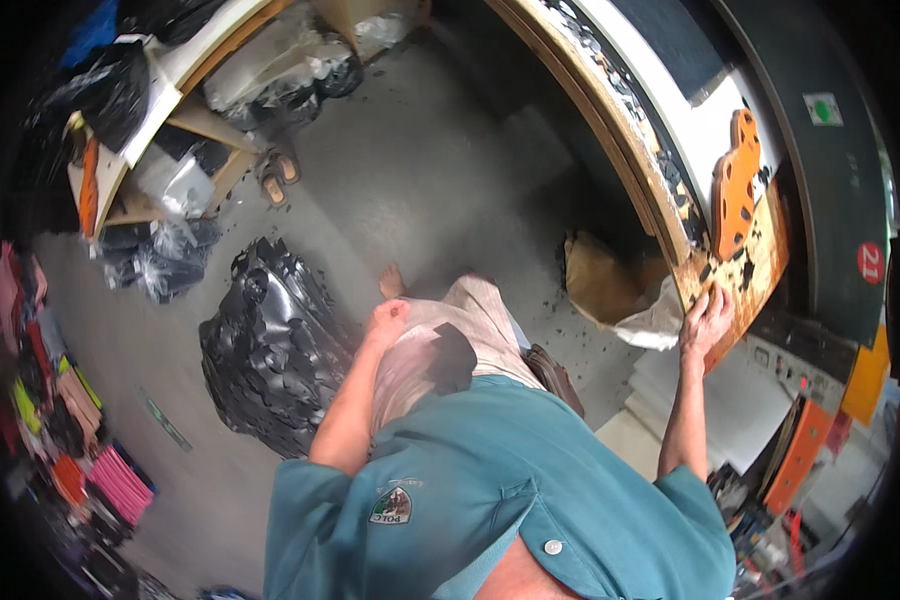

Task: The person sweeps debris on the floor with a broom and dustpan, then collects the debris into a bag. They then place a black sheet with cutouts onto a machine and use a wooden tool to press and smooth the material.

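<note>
My right hand (707, 318) rests with its fingers spread on the near corner of a worn wooden cutting board (760, 262) strewn with small black scraps. An orange cutting die (737, 185) lies on the board just beyond the hand, apart from it. My left hand (388, 318) is curled into a fist against my thigh, and nothing shows in it. A teal shirt and light trousers fill the lower middle of the view.
A heap of black cut pieces (270, 350) sits on the grey floor to my left. A brown sack (598, 280) and a white plastic bag (658, 322) hang below the board. Wooden shelves (185, 115) with bagged goods stand at the back left. Sandals (278, 175) lie beside them.
</note>
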### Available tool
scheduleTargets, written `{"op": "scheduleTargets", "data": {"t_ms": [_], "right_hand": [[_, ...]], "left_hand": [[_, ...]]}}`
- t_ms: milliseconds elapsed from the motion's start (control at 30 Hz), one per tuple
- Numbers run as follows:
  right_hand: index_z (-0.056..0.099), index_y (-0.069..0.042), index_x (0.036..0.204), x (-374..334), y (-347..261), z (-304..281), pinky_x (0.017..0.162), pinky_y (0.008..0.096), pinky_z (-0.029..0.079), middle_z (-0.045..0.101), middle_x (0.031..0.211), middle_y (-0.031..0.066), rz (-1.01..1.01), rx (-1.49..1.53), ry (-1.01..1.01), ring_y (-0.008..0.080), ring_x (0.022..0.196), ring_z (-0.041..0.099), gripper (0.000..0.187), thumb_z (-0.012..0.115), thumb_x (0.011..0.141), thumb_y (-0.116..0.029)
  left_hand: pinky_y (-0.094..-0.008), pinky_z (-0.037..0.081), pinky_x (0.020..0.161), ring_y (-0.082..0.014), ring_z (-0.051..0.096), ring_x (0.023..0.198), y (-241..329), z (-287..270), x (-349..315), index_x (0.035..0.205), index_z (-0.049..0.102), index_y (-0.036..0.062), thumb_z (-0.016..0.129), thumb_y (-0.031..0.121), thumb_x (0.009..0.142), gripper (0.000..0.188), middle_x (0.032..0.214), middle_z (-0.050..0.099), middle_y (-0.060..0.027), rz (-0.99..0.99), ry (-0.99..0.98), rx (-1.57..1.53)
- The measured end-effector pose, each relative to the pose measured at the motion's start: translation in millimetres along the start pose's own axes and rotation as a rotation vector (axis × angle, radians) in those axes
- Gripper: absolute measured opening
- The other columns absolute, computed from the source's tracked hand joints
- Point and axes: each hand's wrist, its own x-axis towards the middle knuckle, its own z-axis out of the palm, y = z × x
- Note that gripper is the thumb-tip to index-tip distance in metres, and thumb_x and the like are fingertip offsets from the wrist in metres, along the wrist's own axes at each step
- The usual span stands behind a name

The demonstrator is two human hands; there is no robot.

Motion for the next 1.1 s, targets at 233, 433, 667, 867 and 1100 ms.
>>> {"op": "scheduleTargets", "data": {"t_ms": [233, 433, 667, 867, 1100], "right_hand": [[0.065, -0.006, 0.136, -2.7, 5.0, 1.7, 0.106, 0.0498, 0.046, 0.061, 0.132, 0.0202, -0.013, -0.075, -0.038, 0.0396, 0.123, 0.058, 0.036, 0.056, 0.102, -0.016], [0.065, -0.017, 0.139, -5.0, 4.7, 1.8, 0.103, 0.0501, 0.048, 0.062, 0.134, 0.0184, 0.050, -0.083, 0.007, 0.0396, 0.123, 0.059, 0.039, 0.057, 0.101, -0.017], [0.065, -0.019, 0.140, -5.7, -7.1, -5.0, 0.105, 0.0505, 0.044, 0.058, 0.135, 0.0169, 0.157, -0.138, -0.061, 0.0370, 0.126, 0.055, 0.042, 0.056, 0.099, -0.021], [0.066, -0.013, 0.135, 0.0, -28.2, -17.2, 0.107, 0.0504, 0.042, 0.058, 0.130, 0.0163, 0.200, -0.054, -0.038, 0.0361, 0.124, 0.055, 0.042, 0.059, 0.094, -0.016], [0.062, -0.008, 0.139, 1.5, -31.7, -19.8, 0.109, 0.0497, 0.041, 0.056, 0.135, 0.0188, 0.286, -0.021, -0.022, 0.0384, 0.126, 0.054, 0.045, 0.060, 0.095, -0.020]], "left_hand": [[-0.0394, 0.056, 0.094, -0.0280, 0.075, 0.105, -31.7, -42.7, 36.9, 0.117, 0.078, 0.0116, 0.068, 0.040, 0.097, 0.036, 0.109, 0.079, -0.0139, 0.031, -0.053, 0.089], [-0.0359, 0.057, 0.086, -0.0193, 0.074, 0.090, -47.3, -76.8, 43.0, 0.116, 0.078, 0.0076, 0.069, 0.034, 0.100, 0.032, 0.099, 0.080, -0.0106, 0.035, -0.109, 0.059], [-0.0321, 0.056, 0.087, -0.0162, 0.073, 0.090, 41.6, -102.2, 66.3, 0.118, 0.075, 0.0004, 0.067, 0.029, 0.103, 0.034, 0.101, 0.080, -0.0064, 0.035, -0.166, -0.070], [-0.0317, 0.057, 0.091, -0.0165, 0.072, 0.099, 303.5, -89.5, 44.1, 0.121, 0.073, 0.0009, 0.066, 0.018, 0.107, 0.024, 0.108, 0.076, -0.0080, 0.773, -0.214, 0.030], [-0.0419, 0.056, 0.094, -0.0361, 0.070, 0.107, 552.2, -57.0, 29.1, 0.117, 0.072, 0.0001, 0.069, 0.005, 0.098, 0.020, 0.112, 0.074, -0.0181, 1.447, -0.171, 0.173]]}}
